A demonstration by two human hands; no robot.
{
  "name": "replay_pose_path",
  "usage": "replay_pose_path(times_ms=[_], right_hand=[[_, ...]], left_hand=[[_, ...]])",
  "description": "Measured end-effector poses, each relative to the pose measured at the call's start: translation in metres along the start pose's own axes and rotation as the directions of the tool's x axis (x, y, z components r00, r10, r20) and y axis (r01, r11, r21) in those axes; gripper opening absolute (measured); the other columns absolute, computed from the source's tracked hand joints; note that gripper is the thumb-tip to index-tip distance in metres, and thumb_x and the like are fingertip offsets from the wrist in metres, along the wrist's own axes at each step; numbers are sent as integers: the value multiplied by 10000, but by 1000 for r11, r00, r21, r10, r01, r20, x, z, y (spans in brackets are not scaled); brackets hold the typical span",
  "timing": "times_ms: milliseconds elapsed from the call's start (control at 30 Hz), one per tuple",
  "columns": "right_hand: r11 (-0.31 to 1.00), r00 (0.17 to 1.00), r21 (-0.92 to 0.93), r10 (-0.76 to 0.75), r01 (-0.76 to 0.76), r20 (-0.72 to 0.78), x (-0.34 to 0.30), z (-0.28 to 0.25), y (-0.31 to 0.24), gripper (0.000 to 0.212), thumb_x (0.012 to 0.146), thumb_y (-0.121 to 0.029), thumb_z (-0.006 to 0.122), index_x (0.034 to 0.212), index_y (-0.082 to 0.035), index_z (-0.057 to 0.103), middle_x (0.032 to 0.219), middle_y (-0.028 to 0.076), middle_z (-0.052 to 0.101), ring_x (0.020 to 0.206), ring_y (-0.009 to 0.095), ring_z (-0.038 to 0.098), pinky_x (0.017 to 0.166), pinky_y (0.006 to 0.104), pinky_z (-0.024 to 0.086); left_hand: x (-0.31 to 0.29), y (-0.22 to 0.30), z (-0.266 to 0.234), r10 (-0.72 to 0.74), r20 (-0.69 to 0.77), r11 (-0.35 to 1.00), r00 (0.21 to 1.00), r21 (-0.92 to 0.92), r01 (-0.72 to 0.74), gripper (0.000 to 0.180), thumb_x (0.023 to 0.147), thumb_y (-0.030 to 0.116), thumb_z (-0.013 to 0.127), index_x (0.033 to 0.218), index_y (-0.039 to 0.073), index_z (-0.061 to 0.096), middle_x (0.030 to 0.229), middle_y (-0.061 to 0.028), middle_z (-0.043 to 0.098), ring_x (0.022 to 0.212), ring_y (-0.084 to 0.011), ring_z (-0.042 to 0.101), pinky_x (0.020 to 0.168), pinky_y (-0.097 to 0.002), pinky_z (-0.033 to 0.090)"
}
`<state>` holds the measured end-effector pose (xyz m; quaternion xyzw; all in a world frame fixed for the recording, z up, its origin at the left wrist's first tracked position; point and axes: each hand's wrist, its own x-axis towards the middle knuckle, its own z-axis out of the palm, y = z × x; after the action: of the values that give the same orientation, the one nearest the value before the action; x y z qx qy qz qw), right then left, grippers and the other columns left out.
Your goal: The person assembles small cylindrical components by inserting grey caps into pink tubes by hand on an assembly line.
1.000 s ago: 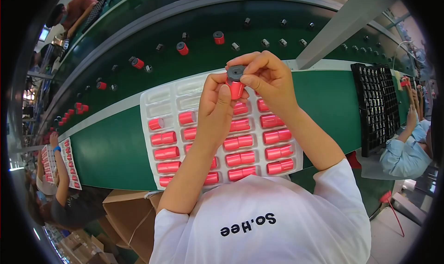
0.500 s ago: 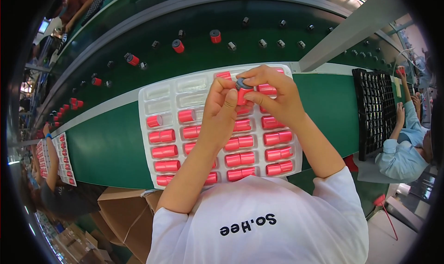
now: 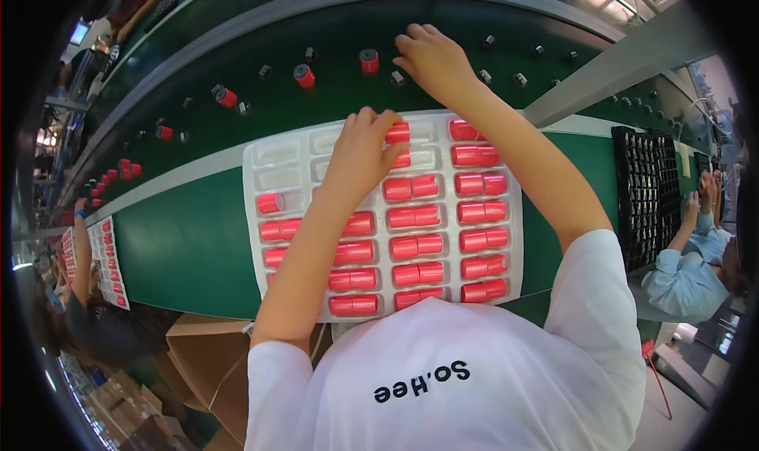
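My left hand is over the white moulded tray. Its thumb and forefinger close round a glossy red cylinder in the upper part of the tray; the other fingers are bent, and the palm hides part of the pockets. Further out, my right hand hovers above the dark green belt, fingers bent and apart, holding nothing visible. Just below its thumb lies a small silvery piece. Left of that hand a red cylinder with a dark top stands on the belt.
More dark-topped red cylinders and small metal pieces are scattered along the belt. A slanted grey post rises at the right. Black trays and a co-worker are beyond. A cardboard box sits at lower left.
My hands, which held a grey-capped red cylinder together above the tray, have parted. The right has moved out over the belt; the left has lowered to the tray. The tray appears shifted slightly right.
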<state>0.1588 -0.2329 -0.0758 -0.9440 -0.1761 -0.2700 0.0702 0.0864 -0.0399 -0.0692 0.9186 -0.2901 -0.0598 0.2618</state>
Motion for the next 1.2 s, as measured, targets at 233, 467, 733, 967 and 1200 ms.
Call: replay_pose_path(times_ms=[233, 467, 733, 967, 1200], right_hand=[[980, 810, 63, 117, -186, 575, 26, 19, -28, 315, 776, -136, 705, 1071, -30, 670, 1079, 162, 668, 929, 323, 669, 799, 380, 539], [267, 858, 816, 137, -513, 495, -25, -69, -10, 139, 870, -149, 654, 965, -69, 593, 999, 70, 638, 930, 175, 616, 855, 291, 482], [29, 931, 992, 351, -122, 104, -52, -112, -56, 106, 881, -58, 628, 983, -53, 598, 1093, 98, 610, 1026, 170, 592, 907, 299, 475], [308, 929, 951, 347, 14, -126, -64, -114, -75, 174, 848, 27, 634, 1014, -8, 677, 1176, 148, 615, 1019, 215, 635, 858, 276, 527], [443, 916, 897, 356, 9, -185, -68, -108, -81, 139, 821, -18, 675, 956, -30, 705, 1093, 123, 674, 931, 211, 665, 788, 273, 536]], left_hand=[[17, -10, -5, -21, 82, 998, 996, 61, 16, 354, 793, 122, 715, 1107, 53, 567, 1029, -156, 560, 1010, -317, 550, 874, -369, 472], [-9, 18, -30, -82, 221, 381, 972, -894, 236, 360, 946, 175, 582, 1257, 57, 445, 1173, -111, 571, 1129, -227, 572, 962, -342, 473], [-17, 47, -31, -76, 244, -446, 967, -875, 186, 411, 951, 251, 574, 1286, 43, 459, 1188, -142, 550, 1151, -249, 572, 996, -327, 481], [-29, 64, -21, -188, 199, -553, 962, -831, 64, 396, 925, 288, 602, 1225, 53, 497, 1147, -92, 569, 1018, -161, 600, 937, -263, 519], [-34, 71, -17, -205, 139, -630, 969, -776, -22, 307, 906, 271, 624, 1121, 79, 519, 1102, -71, 577, 1017, -130, 599, 884, -216, 540]])
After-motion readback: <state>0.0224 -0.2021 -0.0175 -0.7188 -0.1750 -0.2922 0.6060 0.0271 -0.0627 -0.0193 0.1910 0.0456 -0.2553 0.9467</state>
